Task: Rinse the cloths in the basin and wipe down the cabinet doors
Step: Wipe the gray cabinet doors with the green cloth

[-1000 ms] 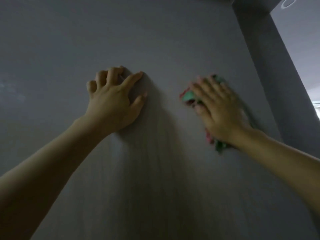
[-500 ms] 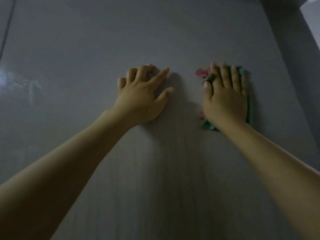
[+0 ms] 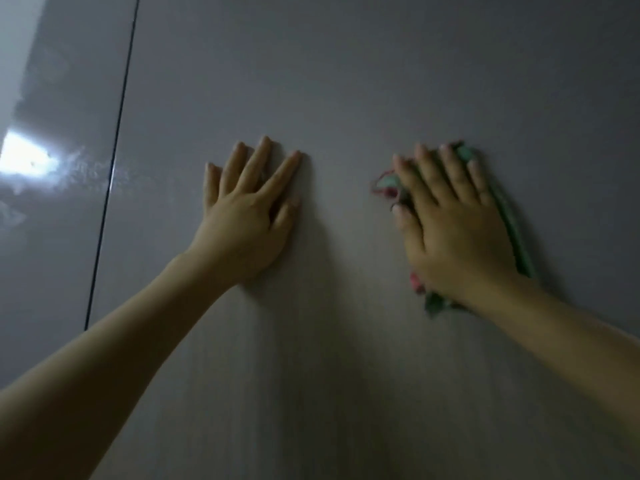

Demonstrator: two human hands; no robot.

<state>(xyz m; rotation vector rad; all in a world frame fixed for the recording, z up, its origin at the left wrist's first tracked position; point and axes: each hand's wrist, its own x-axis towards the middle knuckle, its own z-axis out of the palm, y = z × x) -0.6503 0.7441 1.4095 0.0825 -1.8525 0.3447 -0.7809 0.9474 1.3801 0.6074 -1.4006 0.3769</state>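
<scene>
A grey cabinet door (image 3: 346, 81) fills the view. My left hand (image 3: 247, 213) lies flat on it with fingers straight and spread, holding nothing. To its right, my right hand (image 3: 453, 230) presses a green and red cloth (image 3: 519, 251) flat against the door with straight fingers. The cloth shows past my fingertips, along the right side of the hand and below the wrist; most of it is hidden under the palm. No basin is in view.
A dark vertical gap (image 3: 110, 181) separates this door from a neighbouring glossy door (image 3: 52, 237) on the left. That door carries a bright light reflection (image 3: 27, 161) and faint wipe streaks.
The view has swung left, revealing the door gap and the neighbouring door. My left fingers have straightened from curled to flat. My right hand with the cloth has turned upright and slid along the door.
</scene>
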